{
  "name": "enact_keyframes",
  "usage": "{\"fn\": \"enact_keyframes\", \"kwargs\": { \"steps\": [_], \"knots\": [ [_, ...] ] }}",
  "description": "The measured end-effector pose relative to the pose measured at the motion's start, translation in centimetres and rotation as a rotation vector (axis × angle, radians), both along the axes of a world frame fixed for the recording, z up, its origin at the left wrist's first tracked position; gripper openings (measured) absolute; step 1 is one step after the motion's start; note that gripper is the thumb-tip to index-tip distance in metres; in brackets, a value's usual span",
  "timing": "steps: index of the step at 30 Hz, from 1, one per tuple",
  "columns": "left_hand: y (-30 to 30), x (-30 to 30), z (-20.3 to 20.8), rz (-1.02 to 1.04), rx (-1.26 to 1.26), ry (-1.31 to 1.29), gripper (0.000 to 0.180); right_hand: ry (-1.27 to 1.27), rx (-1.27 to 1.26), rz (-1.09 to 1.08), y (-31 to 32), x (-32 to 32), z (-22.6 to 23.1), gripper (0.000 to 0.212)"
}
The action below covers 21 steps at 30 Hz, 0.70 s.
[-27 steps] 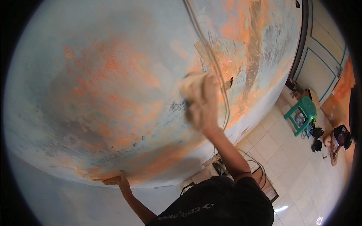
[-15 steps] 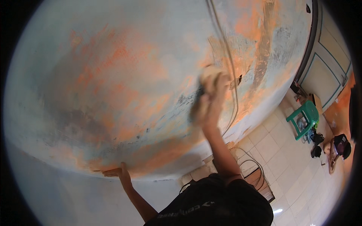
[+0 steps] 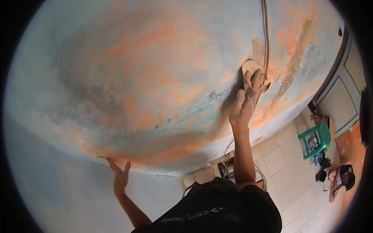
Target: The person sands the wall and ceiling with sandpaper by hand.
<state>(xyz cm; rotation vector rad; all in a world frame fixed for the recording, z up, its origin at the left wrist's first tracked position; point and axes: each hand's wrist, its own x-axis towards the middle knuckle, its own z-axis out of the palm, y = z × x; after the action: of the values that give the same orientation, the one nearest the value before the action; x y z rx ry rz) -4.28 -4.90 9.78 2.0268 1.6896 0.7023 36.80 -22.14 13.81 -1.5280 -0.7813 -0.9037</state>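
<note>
My right hand (image 3: 245, 106) is raised to a patchy blue-grey and orange wall (image 3: 155, 77). Under its fingers a folded, beige piece of sandpaper (image 3: 250, 69) is pressed against the surface, just left of a hanging cable. Lower left, my left hand (image 3: 121, 179) is open, thumb spread from the fingers. Its fingertips rest at the corner where the patchy wall meets a plain pale-blue wall (image 3: 70, 182). Something thin and brownish shows at those fingertips, too small to make out.
A thin cable (image 3: 266, 35) hangs down the wall beside my right hand. On the tiled floor (image 3: 287, 171) at right stand a green plastic stool (image 3: 321, 136) and several dark items. Beyond them is a pale door (image 3: 338, 97) with blue trim.
My right hand, blurred before, now shows sharply with the sandpaper, farther right in the picture. The view has shifted, and my left hand's fingers now point more upward along the corner.
</note>
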Motion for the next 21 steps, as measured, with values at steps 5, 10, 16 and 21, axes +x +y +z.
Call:
{"fn": "enact_keyframes", "kwargs": {
  "steps": [5,10,16,21],
  "knots": [
    [1.4,-4.3,6.9,-0.375,-0.102,0.082,0.043,-0.171,-0.151,0.137,2.8,-4.6,-2.2,0.041],
    [6.0,-2.6,11.0,-0.456,0.061,-0.164,0.033,-0.512,-0.497,0.076,3.2,-4.8,-2.1,0.042],
    [8.5,-2.8,9.7,-0.504,0.241,-0.261,0.044,-0.150,-0.016,-0.016,2.8,-3.0,1.0,0.044],
    [9.2,-2.9,8.6,-0.477,0.309,-0.304,0.044,-0.396,-0.508,0.130,5.7,-7.9,-0.9,0.046]
  ]
}}
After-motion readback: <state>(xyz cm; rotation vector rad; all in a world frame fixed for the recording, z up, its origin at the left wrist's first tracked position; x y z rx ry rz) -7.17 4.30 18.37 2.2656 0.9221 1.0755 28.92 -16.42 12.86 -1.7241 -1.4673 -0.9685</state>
